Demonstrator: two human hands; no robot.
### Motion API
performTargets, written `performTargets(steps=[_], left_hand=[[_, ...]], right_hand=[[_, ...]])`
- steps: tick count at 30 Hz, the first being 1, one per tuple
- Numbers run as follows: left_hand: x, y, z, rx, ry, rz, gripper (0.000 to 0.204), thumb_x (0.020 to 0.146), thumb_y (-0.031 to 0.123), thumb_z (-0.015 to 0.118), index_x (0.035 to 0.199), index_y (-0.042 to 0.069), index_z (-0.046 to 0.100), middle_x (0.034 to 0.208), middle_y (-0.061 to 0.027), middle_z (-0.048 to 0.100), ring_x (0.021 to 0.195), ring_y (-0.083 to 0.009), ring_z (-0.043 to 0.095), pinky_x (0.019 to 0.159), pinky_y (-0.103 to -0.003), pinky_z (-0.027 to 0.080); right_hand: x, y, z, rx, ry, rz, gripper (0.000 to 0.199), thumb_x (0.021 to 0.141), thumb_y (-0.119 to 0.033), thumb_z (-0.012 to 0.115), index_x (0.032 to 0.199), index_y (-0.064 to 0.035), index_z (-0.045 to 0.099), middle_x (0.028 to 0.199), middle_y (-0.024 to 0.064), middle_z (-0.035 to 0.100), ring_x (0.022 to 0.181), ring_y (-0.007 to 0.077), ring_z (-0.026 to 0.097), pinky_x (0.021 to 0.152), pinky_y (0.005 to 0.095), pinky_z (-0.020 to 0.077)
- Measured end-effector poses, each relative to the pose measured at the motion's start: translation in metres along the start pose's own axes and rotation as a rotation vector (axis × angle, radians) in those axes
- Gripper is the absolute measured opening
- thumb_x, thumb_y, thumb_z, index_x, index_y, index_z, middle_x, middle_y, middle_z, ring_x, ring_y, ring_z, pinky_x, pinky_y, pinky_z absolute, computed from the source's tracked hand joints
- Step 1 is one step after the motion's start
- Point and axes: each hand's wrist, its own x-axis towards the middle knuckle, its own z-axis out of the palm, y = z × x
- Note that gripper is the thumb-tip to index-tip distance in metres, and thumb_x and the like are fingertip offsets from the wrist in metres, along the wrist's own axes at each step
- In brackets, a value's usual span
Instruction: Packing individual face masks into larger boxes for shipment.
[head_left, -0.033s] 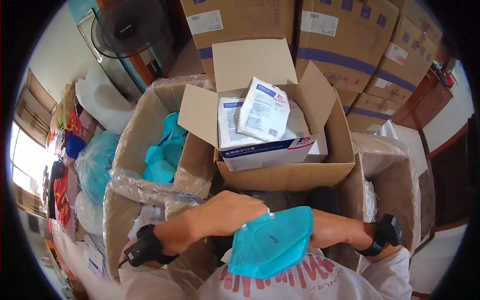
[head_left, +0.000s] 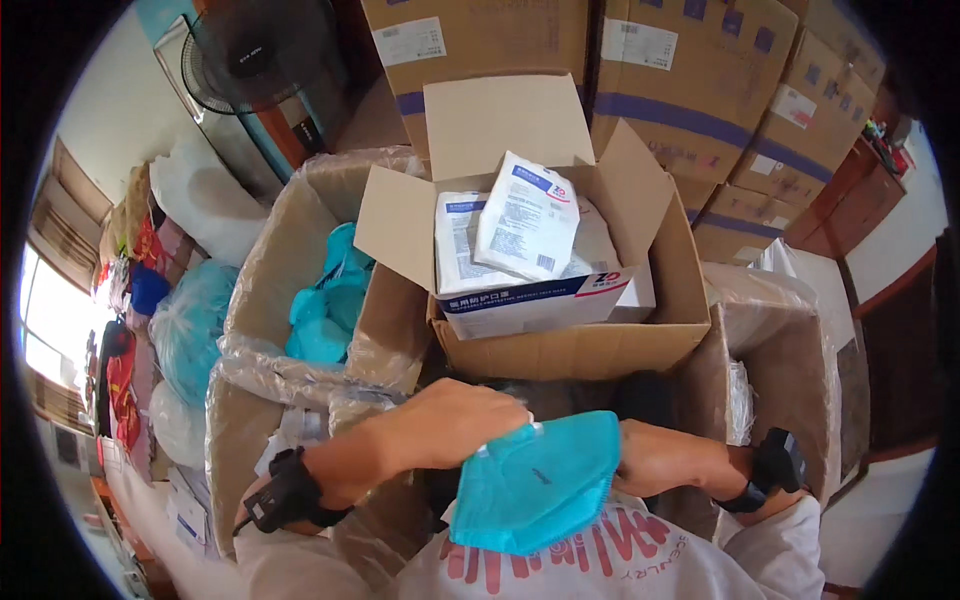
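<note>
A turquoise folded face mask (head_left: 540,485) is held up in front of my chest, tilted, its broad side facing up. My left hand (head_left: 478,412) is closed on the mask's upper left edge, where a small white bit shows by the fingers. From the right, my right hand (head_left: 640,452) reaches behind the mask, which hides its fingers. Beyond the hands stands an open white-and-blue box (head_left: 540,312) with white packets (head_left: 528,218) in it. More turquoise masks (head_left: 325,320) lie in the lined carton to the left.
The white-and-blue box rests in a brown carton (head_left: 575,352). Plastic-lined cartons stand at left (head_left: 285,230) and right (head_left: 785,350). Tall stacked cartons (head_left: 690,80) rise behind. A fan (head_left: 250,55) is at the back left, near a clear bag of turquoise items (head_left: 195,320).
The mask and my left hand have shifted very slightly to the left. Both hands keep their places at the mask, and the boxes have not moved.
</note>
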Motion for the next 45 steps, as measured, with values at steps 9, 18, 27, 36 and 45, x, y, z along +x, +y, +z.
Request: performTargets(steps=[9, 18, 27, 36, 45], left_hand=[[-0.064, -0.066, -0.049, 0.014, 0.399, -0.525, 0.019, 0.084, 0.020, 0.051, 0.094, 0.006, 0.059, 0.081, -0.0087, 0.062, 0.072, -0.0219, 0.060, 0.065, -0.033, 0.047], [-0.012, -0.054, 0.001, -0.921, 0.581, -0.607, 0.038, 0.093, 0.034, 0.040, 0.102, 0.004, 0.061, 0.075, -0.0043, 0.062, 0.053, -0.0052, 0.045, 0.049, -0.020, 0.037], [0.018, -0.038, 0.023, -1.283, 0.294, -0.439, 0.066, 0.090, 0.054, 0.025, 0.117, -0.001, 0.047, 0.100, -0.0150, 0.061, 0.055, -0.0073, 0.051, 0.052, -0.018, 0.041], [0.032, -0.051, 0.052, -1.565, 0.293, -0.456, 0.027, 0.089, 0.024, 0.051, 0.108, 0.005, 0.051, 0.094, -0.0098, 0.058, 0.087, -0.0188, 0.059, 0.074, -0.032, 0.048], [-0.020, -0.065, -0.008, -1.046, 0.995, -0.574, 0.040, 0.086, 0.027, 0.055, 0.118, 0.006, 0.046, 0.118, -0.0097, 0.050, 0.109, -0.0195, 0.047, 0.094, -0.035, 0.035]], right_hand=[[-0.058, 0.008, -0.008, 0.314, 0.166, 0.529, 0.032, 0.094, -0.028, 0.038, 0.082, -0.0005, 0.051, 0.069, 0.0078, 0.050, 0.067, 0.0168, 0.048, 0.063, 0.0295, 0.0408], [0.000, 0.161, 0.039, 0.660, 0.377, 0.817, 0.034, 0.091, -0.025, 0.045, 0.116, -0.0020, 0.053, 0.093, 0.0082, 0.059, 0.082, 0.0133, 0.055, 0.079, 0.0251, 0.0443], [0.050, 0.066, -0.018, 0.434, 0.801, 0.170, 0.042, 0.091, -0.036, 0.044, 0.104, 0.0026, 0.057, 0.086, 0.0052, 0.062, 0.085, 0.0086, 0.055, 0.072, 0.0267, 0.0434], [0.077, 0.023, -0.006, 0.626, 0.560, 0.194, 0.030, 0.090, -0.028, 0.049, 0.087, 0.0014, 0.058, 0.074, 0.0032, 0.058, 0.060, 0.0075, 0.054, 0.051, 0.0228, 0.0438], [0.053, 0.049, -0.038, -0.012, 0.766, 0.151, 0.025, 0.089, -0.020, 0.047, 0.089, 0.0038, 0.054, 0.078, 0.0230, 0.057, 0.072, 0.0366, 0.055, 0.064, 0.0387, 0.0423]])
